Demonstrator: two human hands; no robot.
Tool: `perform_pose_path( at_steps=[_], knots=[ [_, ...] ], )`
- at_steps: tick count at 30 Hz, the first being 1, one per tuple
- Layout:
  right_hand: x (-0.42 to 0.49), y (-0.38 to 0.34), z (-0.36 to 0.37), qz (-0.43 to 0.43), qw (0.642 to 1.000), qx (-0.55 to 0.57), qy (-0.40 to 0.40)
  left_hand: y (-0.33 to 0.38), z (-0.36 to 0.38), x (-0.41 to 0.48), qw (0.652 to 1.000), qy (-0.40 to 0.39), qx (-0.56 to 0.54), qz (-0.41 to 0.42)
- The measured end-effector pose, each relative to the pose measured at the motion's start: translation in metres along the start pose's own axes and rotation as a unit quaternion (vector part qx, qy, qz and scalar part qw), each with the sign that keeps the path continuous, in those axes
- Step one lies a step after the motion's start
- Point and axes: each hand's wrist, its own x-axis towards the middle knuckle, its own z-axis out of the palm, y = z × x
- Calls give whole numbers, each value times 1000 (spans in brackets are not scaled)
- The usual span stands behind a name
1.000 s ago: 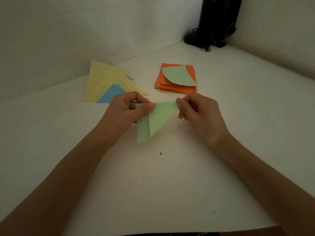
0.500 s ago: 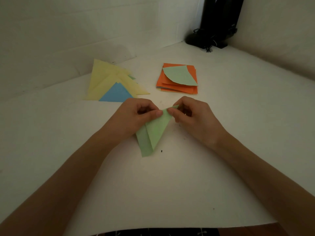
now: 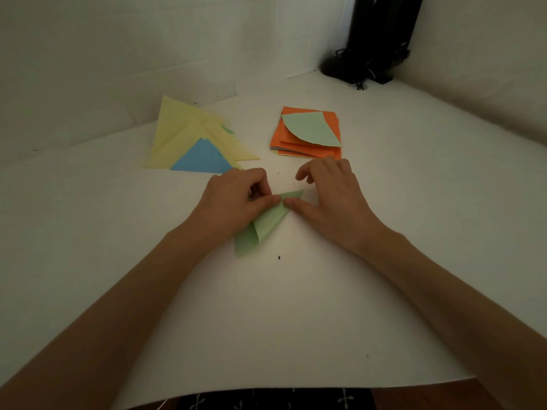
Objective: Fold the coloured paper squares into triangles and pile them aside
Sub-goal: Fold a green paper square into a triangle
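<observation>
A light green paper (image 3: 268, 224), partly folded into a triangle, lies on the white table between my hands. My left hand (image 3: 233, 202) pinches its upper edge with curled fingers and thumb. My right hand (image 3: 331, 199) lays its straight thumb on the paper next to the left thumb, with its fingers lifted and loose. At the back left is a pile of folded triangles (image 3: 183, 134), yellow ones with a blue triangle (image 3: 202, 160) at the front. Behind my right hand is a stack of orange squares (image 3: 305, 150) with a curled green sheet (image 3: 310, 128) on top.
A black device with cables (image 3: 370, 57) stands in the far right corner. White walls close in the back and right. The white table sheet (image 3: 296, 335) ends at a front edge near my body.
Both hands brought the green paper down onto the table. My right hand gave up its pinch on the tip and now presses with the thumb.
</observation>
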Motion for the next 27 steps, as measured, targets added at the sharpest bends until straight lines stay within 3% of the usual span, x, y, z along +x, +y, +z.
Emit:
perform_pose_path(
  at_steps=[10, 15, 17, 19, 22, 27],
  knots=[
    [-20, -26, 1, -50, 998, -18, -39, 1, 0, -1, 1000, 1, 4, -5],
    [-26, -34, -4, -82, 991, -14, -105, 0, -1, 0, 1000, -1, 1, 7],
    [-20, -31, -13, -33, 991, 57, -114, 0, 0, 0, 1000, -2, -2, 1],
    [-11, -22, -18, 53, 986, 141, -68, -1, -1, -1, 999, 7, -43, -6],
    [2, -9, -22, 202, 935, 290, -25, -2, -5, 0, 984, 51, -171, -14],
    [0, -13, -25, 190, 880, 432, -56, 7, -4, 1, 941, 111, -313, -59]
  ],
)
